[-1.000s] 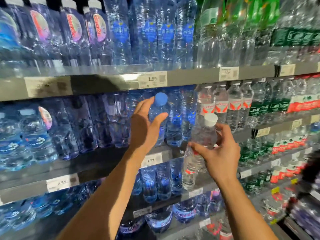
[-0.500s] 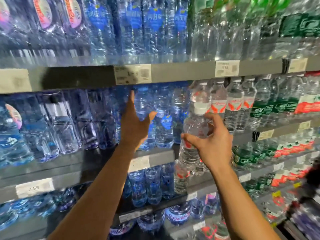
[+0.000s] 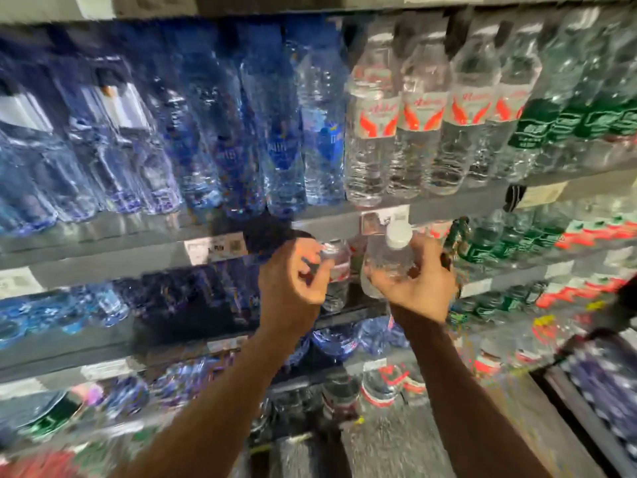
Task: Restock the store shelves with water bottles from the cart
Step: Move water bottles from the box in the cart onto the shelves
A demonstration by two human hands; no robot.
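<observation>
My right hand [image 3: 418, 288] grips a clear water bottle with a white cap [image 3: 391, 258] around its upper body, upright, in front of the lower shelf's edge [image 3: 327, 227]. My left hand [image 3: 293, 277] hovers just left of it with loosely curled fingers and holds nothing. It sits in front of a small clear bottle with a red label [image 3: 336, 270] on the lower shelf; contact cannot be told. Above stand rows of blue bottles [image 3: 275, 132] and clear red-labelled bottles [image 3: 372, 125].
Green-labelled bottles [image 3: 565, 122] fill the shelf at the right, with red-labelled and green-labelled rows [image 3: 586, 232] below them. Blue bottles [image 3: 103, 305] line the lower left shelves. A dark cart holding bottles [image 3: 606, 381] stands at the lower right. The view is blurred.
My left hand came down from the blue bottles on the upper shelf to beside the held bottle. My right hand lowered the clear bottle toward the lower shelf. The view tilted downward.
</observation>
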